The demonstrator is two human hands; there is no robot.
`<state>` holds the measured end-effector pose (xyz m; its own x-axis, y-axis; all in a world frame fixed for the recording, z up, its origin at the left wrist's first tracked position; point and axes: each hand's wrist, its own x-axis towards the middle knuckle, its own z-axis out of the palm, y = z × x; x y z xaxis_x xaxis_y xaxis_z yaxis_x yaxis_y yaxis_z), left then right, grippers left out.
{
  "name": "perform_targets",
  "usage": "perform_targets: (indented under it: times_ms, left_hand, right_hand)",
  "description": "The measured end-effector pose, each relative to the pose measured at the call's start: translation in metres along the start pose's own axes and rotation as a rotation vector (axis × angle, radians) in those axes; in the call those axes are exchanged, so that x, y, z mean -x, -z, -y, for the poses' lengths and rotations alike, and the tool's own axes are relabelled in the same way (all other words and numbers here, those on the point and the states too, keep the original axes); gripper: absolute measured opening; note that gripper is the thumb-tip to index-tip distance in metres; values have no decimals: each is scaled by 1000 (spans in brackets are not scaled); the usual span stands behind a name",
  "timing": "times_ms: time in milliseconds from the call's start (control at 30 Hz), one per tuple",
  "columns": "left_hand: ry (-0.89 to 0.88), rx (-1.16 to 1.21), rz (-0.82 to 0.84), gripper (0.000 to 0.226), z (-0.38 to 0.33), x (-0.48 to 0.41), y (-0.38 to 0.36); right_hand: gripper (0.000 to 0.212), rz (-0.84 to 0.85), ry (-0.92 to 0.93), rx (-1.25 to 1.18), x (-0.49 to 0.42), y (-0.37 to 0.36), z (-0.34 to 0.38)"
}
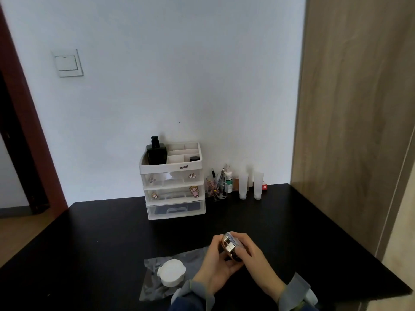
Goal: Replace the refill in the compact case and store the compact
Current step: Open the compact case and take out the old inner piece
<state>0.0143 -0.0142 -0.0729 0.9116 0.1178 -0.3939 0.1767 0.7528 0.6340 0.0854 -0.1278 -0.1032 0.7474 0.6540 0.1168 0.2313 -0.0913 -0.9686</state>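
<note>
Metallic, rose-gold and faceted, the round compact case (231,246) is held above the black matte tabletop (101,239), near its front edge. It is gripped between both hands: the left hand (215,265) is cupped beneath it, and the right hand (253,259) is closed over its far side. Whether its lid is open cannot be made out. A white round refill (171,272) is seen lying on a crinkled clear plastic bag (152,283), left of the hands. Both sleeves are cut off by the lower frame edge.
</note>
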Motion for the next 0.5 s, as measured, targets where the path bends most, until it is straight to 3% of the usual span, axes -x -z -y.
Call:
perform_targets:
  times_ms: [500]
  left_hand:
    - [48, 58, 27, 45, -5, -1, 3]
  right_hand:
    - [26, -74, 32, 48, 0, -4, 4]
